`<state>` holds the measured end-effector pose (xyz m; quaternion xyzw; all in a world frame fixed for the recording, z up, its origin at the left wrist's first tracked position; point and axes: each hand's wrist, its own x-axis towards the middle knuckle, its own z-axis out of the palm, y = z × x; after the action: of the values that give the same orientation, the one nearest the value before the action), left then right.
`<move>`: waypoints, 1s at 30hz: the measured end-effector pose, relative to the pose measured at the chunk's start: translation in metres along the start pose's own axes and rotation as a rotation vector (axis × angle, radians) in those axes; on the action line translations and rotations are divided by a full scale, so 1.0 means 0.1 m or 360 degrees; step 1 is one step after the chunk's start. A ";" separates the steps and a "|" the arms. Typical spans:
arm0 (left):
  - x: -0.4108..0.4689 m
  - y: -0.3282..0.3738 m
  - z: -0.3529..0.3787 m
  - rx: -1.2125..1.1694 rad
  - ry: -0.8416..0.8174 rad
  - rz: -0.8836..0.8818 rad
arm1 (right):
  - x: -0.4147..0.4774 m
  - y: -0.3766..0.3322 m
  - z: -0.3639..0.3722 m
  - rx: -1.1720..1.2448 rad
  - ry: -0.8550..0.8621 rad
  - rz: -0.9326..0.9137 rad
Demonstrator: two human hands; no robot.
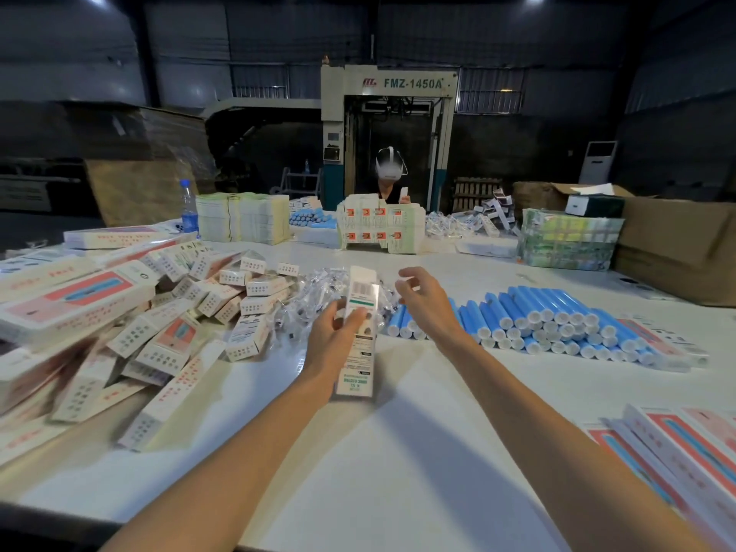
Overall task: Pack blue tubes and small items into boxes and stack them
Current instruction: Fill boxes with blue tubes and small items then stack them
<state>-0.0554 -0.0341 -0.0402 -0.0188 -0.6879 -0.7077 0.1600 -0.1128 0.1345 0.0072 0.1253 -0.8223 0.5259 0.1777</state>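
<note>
Cardboard box [357,370], probably light and easily crushed, is gripped mid-length by the left hand [332,338], best by its stiff edges, while the right hand [427,302] hovers open-fingered.

A dim factory packing floor: an FMZ-1450A machine [388,125], corrugated metal walls [99,45], stacked flat cartons [243,217].

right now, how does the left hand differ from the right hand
The left hand grips the long white box, fingers curled round its middle; the right hand looks empty, fingers loosely spread. The left hand sits beside the clear packets; the right hand hovers nearer the blue tubes. Both are bare and raised over the white table.
</note>
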 end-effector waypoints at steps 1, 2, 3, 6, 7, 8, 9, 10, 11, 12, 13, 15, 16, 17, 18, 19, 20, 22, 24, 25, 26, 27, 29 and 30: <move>0.02 -0.03 -0.02 0.0041 0.0106 -0.0010 | 0.06 0.03 0.08 -0.0045 0.0031 0.0005; 0.04 -0.06 -0.04 0.0095 0.0222 -0.0022 | 0.12 0.06 0.17 -0.0104 0.0029 -0.0002; 0.06 -0.08 -0.06 0.0143 0.0337 -0.0027 | 0.18 0.08 0.27 -0.0172 -0.0004 -0.0016; 0.15 -0.11 -0.15 0.0183 0.0601 -0.0023 | 0.37 0.15 0.60 -0.0392 -0.0165 -0.0086; 0.18 -0.11 -0.18 0.0187 0.0650 -0.0023 | 0.43 0.16 0.70 -0.0466 -0.0204 -0.0104; 0.20 -0.11 -0.20 0.0193 0.0679 -0.0026 | 0.49 0.16 0.79 -0.0529 -0.0236 -0.0115; 0.22 -0.12 -0.21 0.0194 0.0694 -0.0030 | 0.54 0.16 0.87 -0.0578 -0.0267 -0.0120; 0.24 -0.12 -0.22 0.0189 0.0702 -0.0032 | 0.59 0.14 0.94 -0.0625 -0.0307 -0.0124; 0.24 -0.13 -0.22 0.0181 0.0705 -0.0030 | 0.63 0.13 1.01 -0.0677 -0.0353 -0.0133; 0.24 -0.13 -0.22 0.0172 0.0699 -0.0025 | 0.66 0.12 1.07 -0.0730 -0.0392 -0.0140; 0.24 -0.13 -0.22 0.0162 0.0683 -0.0014 | 0.69 0.12 1.13 -0.0767 -0.0412 -0.0147; 0.23 -0.14 -0.20 0.0151 0.0646 0.0020 | 0.72 0.13 1.23 -0.0785 -0.0368 -0.0155; 0.23 -0.15 -0.20 0.0146 0.0636 0.0049 | 0.72 0.13 1.27 -0.0805 -0.0319 -0.0159; 0.23 -0.16 -0.19 0.0139 0.0626 0.0071 | 0.73 0.15 1.32 -0.0852 -0.0281 -0.0155; 0.23 -0.15 -0.18 0.0127 0.0615 0.0079 | 0.72 0.15 1.34 -0.0918 -0.0257 -0.0147; 0.23 -0.15 -0.18 0.0110 0.0603 0.0083 | 0.71 0.16 1.36 -0.0979 -0.0238 -0.0144; 0.23 -0.15 -0.17 0.0093 0.0589 0.0088 | 0.68 0.16 1.36 -0.1012 -0.0211 -0.0149; 0.22 -0.14 -0.16 0.0064 0.0561 0.0083 | 0.61 0.15 1.30 -0.1051 -0.0126 -0.0199; 0.22 -0.13 -0.14 0.0025 0.0524 0.0049 | 0.53 0.14 1.15 -0.1128 0.0014 -0.0216; 0.22 -0.13 -0.13 -0.0013 0.0501 0.0034 | 0.48 0.14 1.05 -0.1141 0.0091 -0.0188; 0.22 -0.12 -0.12 -0.0059 0.0474 0.0029 | 0.44 0.16 0.94 -0.1095 0.0153 -0.0136; 0.21 -0.11 -0.11 -0.0106 0.0437 0.0029 | 0.39 0.18 0.82 -0.0975 0.0194 -0.0065; 0.18 -0.07 -0.08 -0.0201 0.0308 0.0000 | 0.25 0.23 0.54 -0.0628 0.0255 0.0075; 0.17 -0.05 -0.05 -0.0253 0.0219 -0.0037 | 0.16 0.25 0.40 -0.0465 0.0297 0.0118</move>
<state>-0.0714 -0.0425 -0.0416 0.0254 -0.6173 -0.7614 0.1966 -0.1437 0.1083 -0.0223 0.0185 -0.8740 0.4162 0.2500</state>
